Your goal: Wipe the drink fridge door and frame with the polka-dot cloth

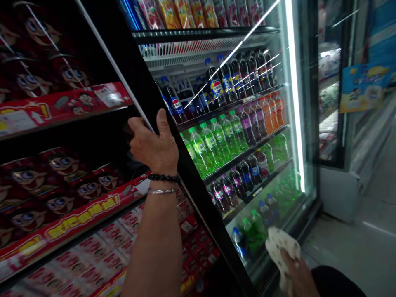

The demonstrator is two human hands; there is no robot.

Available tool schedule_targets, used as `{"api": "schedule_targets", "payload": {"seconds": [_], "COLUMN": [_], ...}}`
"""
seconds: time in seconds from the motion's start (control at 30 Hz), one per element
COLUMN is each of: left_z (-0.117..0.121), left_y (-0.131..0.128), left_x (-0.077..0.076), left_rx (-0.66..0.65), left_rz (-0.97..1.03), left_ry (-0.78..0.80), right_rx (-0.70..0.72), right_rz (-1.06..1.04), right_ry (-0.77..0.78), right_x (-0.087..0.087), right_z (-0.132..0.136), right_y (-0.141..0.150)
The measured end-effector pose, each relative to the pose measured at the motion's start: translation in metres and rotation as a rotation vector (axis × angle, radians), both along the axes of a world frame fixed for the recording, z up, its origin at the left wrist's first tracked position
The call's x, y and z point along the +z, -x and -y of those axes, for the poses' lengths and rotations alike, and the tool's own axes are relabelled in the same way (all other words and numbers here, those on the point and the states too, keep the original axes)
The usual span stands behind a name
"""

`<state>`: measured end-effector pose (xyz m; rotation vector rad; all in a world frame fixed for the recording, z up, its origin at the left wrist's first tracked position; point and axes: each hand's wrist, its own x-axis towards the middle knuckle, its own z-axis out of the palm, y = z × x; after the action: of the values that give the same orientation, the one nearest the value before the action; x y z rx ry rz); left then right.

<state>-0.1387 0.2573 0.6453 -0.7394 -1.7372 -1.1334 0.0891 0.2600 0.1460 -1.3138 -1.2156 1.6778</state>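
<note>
My left hand (154, 144) is closed around the edge of the cooler's black door frame (192, 181), thumb on the glass side and fingers curled around the left edge. A black bead bracelet and a silver bangle circle that wrist. Low on the right, my right hand (297, 272) grips a whitish cloth (283, 245) with dark spots; motion blurs it a little. The cloth is close to the lower part of the glass door (262, 185), but whether it touches cannot be made out. Behind the glass, green-capped bottles (213, 138) and dark cola bottles (216, 86) fill the shelves.
Left of the frame, shelves carry red packs with cartoon faces (58, 165), edged by a red label strip (83, 214). A bright light tube (295, 99) runs down the cooler's right side. Further right are another cooler (334, 185) and the tiled floor (368, 239).
</note>
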Motion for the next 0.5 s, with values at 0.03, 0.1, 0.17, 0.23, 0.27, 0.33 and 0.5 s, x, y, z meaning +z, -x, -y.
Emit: {"api": "schedule_targets", "payload": {"seconds": [0.03,0.1,0.17,0.23,0.27,0.33,0.5], "left_z": [0.000,-0.001,-0.001,-0.001,-0.001,-0.002,0.001], "left_y": [0.000,0.001,0.005,0.010,0.014,0.019,0.020], "left_x": [-0.001,-0.001,-0.001,-0.001,-0.001,-0.002,-0.003], "left_rx": [0.019,0.059,0.082,0.075,0.064,0.045,-0.013], "left_rz": [0.004,0.003,-0.008,-0.041,-0.059,-0.085,-0.095], "left_ry": [0.008,0.030,0.034,0.010,-0.007,-0.033,-0.067], "right_rx": [-0.050,-0.174,-0.169,-0.066,-0.021,-0.001,-0.246], "right_rz": [-0.024,-0.112,-0.122,-0.038,0.009,0.079,0.132], "right_ry": [-0.097,-0.488,-1.064,-1.519,-1.692,-1.925,-1.983], "right_x": [0.025,0.086,0.150,0.204,0.225,0.258,0.316], "right_z": [-0.013,-0.030,-0.034,-0.031,-0.029,-0.033,-0.105], "right_y": [0.011,0.039,0.072,0.105,0.120,0.142,0.147]}}
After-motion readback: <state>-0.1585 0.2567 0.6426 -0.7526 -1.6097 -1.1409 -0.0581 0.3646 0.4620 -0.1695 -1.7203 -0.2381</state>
